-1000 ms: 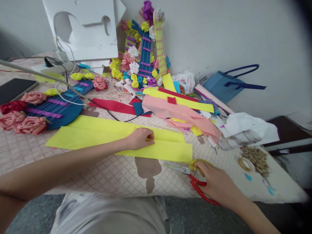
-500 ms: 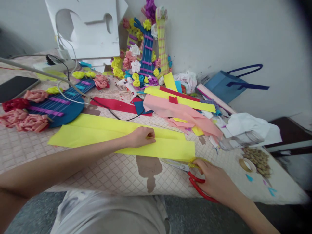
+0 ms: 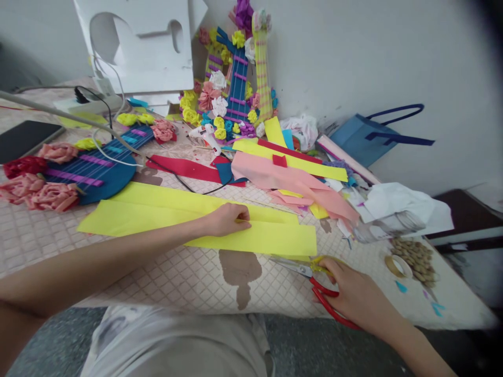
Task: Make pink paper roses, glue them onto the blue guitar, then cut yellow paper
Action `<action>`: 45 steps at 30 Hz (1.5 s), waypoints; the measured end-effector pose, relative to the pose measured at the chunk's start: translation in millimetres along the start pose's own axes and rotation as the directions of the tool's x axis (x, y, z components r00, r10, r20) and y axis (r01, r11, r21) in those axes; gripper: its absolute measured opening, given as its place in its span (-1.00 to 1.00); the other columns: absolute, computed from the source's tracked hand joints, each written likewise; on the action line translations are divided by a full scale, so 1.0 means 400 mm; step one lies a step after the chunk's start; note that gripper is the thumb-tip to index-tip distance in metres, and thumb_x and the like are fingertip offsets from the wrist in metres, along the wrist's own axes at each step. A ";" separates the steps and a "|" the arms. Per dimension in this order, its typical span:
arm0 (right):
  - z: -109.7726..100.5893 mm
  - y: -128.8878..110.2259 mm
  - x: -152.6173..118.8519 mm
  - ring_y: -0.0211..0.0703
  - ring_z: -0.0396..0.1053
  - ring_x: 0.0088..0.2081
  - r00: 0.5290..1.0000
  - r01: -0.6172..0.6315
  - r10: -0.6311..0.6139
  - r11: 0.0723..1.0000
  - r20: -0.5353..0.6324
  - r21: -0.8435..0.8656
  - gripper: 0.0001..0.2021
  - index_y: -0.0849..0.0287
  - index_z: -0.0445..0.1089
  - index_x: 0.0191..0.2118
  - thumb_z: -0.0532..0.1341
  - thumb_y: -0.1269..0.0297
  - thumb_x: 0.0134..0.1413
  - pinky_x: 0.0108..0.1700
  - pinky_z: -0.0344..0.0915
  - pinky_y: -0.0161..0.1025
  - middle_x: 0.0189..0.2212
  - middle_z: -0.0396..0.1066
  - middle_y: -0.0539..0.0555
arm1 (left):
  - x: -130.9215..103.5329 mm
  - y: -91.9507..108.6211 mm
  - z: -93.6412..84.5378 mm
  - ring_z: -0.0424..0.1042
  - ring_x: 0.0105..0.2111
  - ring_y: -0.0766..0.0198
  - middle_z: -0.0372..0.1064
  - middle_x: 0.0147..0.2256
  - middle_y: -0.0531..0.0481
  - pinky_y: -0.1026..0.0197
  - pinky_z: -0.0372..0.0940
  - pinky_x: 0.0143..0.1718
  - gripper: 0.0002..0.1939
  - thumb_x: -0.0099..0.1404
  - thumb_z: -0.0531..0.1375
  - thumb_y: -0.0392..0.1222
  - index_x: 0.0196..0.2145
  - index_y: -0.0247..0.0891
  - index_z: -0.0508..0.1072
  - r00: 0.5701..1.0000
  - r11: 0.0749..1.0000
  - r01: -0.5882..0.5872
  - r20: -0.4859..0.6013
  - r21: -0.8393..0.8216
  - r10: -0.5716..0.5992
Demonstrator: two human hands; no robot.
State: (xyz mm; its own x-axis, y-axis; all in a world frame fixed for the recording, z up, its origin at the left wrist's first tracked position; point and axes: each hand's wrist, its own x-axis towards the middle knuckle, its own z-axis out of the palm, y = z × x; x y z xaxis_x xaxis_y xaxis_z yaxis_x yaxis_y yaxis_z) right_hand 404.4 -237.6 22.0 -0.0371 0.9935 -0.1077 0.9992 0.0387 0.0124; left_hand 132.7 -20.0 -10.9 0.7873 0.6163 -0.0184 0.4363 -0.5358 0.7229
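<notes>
Two long yellow paper strips lie partly overlapped on the table; the nearer yellow strip has my left hand on it, its fingers closed in a pinch at the strip's far edge. By the strip's lower right end, my right hand grips scissors with red handles. The blades point left, just below the strip's near edge. A crumpled yellow bit shows beside my right fingers. Whether my right hand also holds it I cannot tell.
Pink paper and red strips lie behind. A blue paper guitar with flowers is at left, a white glue gun at centre back. Tape, a clear jar and peanut-like pieces sit at right.
My right hand and the scissors have moved slightly to the right and a little nearer to me. The near strip's right end has shifted slightly. My left hand stays put.
</notes>
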 end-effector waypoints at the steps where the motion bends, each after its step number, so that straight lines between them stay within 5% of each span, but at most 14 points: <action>1: 0.003 -0.003 0.004 -0.12 0.40 -0.44 1.000 -0.001 0.001 1.000 -0.002 0.001 -0.78 0.09 0.24 -0.19 0.18 0.19 0.01 -0.43 0.17 -0.26 -0.37 0.43 0.04 | 0.000 0.000 0.000 0.38 -0.41 0.28 0.43 -0.39 -0.01 0.28 0.21 -0.39 -0.83 0.16 0.13 -0.13 -0.39 -0.29 0.39 1.000 1.000 -0.001 -0.001 0.000 0.001; 14: 0.011 -0.070 0.063 -0.11 0.37 -0.39 0.997 0.069 -0.073 0.993 0.035 0.095 -0.83 0.13 0.21 -0.25 0.18 0.23 0.04 -0.40 0.15 -0.26 -0.37 0.41 0.07 | -0.003 -0.002 0.009 0.40 -0.41 0.27 0.44 -0.38 -0.02 0.27 0.24 -0.37 -0.87 0.20 0.13 -0.18 -0.36 -0.30 0.39 0.999 0.999 -0.041 -0.014 0.024 0.041; 18: 0.007 -0.076 0.068 -0.14 0.37 -0.39 0.994 0.099 -0.103 0.987 0.022 0.129 -0.81 0.14 0.23 -0.23 0.20 0.25 0.02 -0.39 0.16 -0.28 -0.36 0.42 0.08 | -0.016 0.004 0.002 0.38 -0.13 0.13 0.42 -0.15 -0.11 0.12 0.24 -0.11 -0.77 0.19 0.17 -0.24 -0.17 -0.28 0.38 0.990 0.989 -0.127 -0.045 0.070 0.130; 22: 0.011 -0.074 0.071 -0.12 0.38 -0.37 0.994 0.100 -0.104 0.989 0.029 0.111 -0.79 0.14 0.22 -0.21 0.19 0.23 0.03 -0.37 0.17 -0.26 -0.36 0.42 0.08 | -0.030 0.008 -0.015 0.22 0.12 0.06 0.33 0.05 -0.13 -0.05 0.02 0.13 -0.74 0.28 0.11 -0.30 -0.07 -0.18 0.39 0.890 0.871 -0.456 0.061 0.181 0.453; 25: 0.016 -0.072 0.072 -0.11 0.39 -0.37 0.994 0.097 -0.103 0.990 0.046 0.106 -0.81 0.13 0.21 -0.21 0.17 0.23 0.06 -0.37 0.18 -0.26 -0.36 0.41 0.07 | -0.034 0.002 -0.019 0.14 0.21 0.11 0.31 0.11 -0.07 -0.10 -0.16 0.22 -0.70 0.34 0.05 -0.31 -0.03 -0.09 0.40 0.800 0.795 -0.594 0.195 0.120 0.568; 34: 0.021 -0.083 0.083 -0.10 0.36 -0.37 0.991 0.112 -0.119 0.987 0.056 0.118 -0.85 0.13 0.20 -0.25 0.15 0.23 0.07 -0.35 0.18 -0.24 -0.36 0.40 0.08 | -0.042 -0.024 0.005 -0.07 0.30 0.21 0.05 0.26 0.04 -0.09 -0.61 0.26 -0.52 0.35 0.04 -0.24 0.20 0.02 0.18 0.769 0.826 -0.564 0.364 0.002 0.525; 45: 0.032 -0.079 0.085 -0.08 0.39 -0.33 0.990 0.094 -0.106 0.986 0.088 0.135 -0.79 0.13 0.20 -0.22 0.20 0.22 0.05 -0.35 0.19 -0.25 -0.34 0.41 0.08 | -0.022 -0.037 -0.015 -0.11 0.31 0.18 -0.02 0.28 0.00 -0.14 -0.71 0.23 -0.55 0.43 -0.10 -0.18 0.26 -0.07 0.09 0.732 0.743 -0.649 0.396 0.161 0.554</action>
State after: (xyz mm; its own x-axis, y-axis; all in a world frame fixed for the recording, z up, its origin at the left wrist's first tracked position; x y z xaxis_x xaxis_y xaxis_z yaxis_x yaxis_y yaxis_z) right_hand 372.0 -206.5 5.3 -0.1416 0.9705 -0.1950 0.9844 0.1171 -0.1317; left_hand 116.7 -13.9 -17.2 0.9907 -0.0738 0.1139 -0.1168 -0.8911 0.4385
